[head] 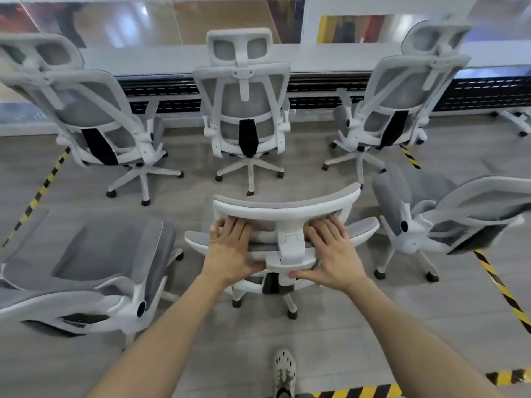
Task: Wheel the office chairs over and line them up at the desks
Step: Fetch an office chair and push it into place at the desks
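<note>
A white-framed, grey mesh office chair [286, 209] stands right in front of me, its back towards me. My left hand [230, 251] grips the headrest frame left of the centre post. My right hand [330, 251] holds it on the right side. Three matching chairs stand in a row at the long white desk [316, 57]: one on the left [94, 110], one in the middle [244, 101] and one on the right [402, 101]. Two more chairs flank the one I hold, at the near left [94, 265] and at the right [448, 214].
Yellow-and-black tape [502, 291] marks the grey floor on both sides and near my foot [284, 372]. A black perforated panel [488, 93] runs beneath the desk. Another chair's base [514, 122] shows at the far right. Bare floor lies around my feet.
</note>
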Demonstrator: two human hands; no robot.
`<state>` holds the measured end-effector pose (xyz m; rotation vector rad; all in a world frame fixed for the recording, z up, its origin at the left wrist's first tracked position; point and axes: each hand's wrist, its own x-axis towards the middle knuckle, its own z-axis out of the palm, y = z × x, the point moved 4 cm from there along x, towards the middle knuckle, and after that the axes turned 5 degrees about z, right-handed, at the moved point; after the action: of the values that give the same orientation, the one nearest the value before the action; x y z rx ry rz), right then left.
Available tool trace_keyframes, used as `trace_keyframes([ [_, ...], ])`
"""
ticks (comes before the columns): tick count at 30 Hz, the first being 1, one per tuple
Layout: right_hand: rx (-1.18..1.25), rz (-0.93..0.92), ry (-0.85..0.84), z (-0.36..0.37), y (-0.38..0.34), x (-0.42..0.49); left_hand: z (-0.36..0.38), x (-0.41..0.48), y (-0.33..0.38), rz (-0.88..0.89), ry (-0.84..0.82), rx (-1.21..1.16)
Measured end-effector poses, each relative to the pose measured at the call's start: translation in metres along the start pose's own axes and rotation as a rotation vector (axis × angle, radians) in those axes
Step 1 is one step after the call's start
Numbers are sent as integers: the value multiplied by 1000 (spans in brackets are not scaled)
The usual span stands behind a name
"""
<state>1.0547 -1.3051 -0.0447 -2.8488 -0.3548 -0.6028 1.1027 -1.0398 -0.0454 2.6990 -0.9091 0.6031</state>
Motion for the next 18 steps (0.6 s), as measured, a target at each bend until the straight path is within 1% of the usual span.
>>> trace_keyframes([
  [3,3,3,1,12,-1,18,5,10,-17,-21,36,22],
  [8,-6,16,-47,29,-3,49,12,24,-48,-49,2,58],
  [12,-2,-5,-36,39,-6,67,16,28,-67,-92,-12,69],
  [18,-2,-10,-32,50,-22,83,13,30,-90,-73,9,37],
])
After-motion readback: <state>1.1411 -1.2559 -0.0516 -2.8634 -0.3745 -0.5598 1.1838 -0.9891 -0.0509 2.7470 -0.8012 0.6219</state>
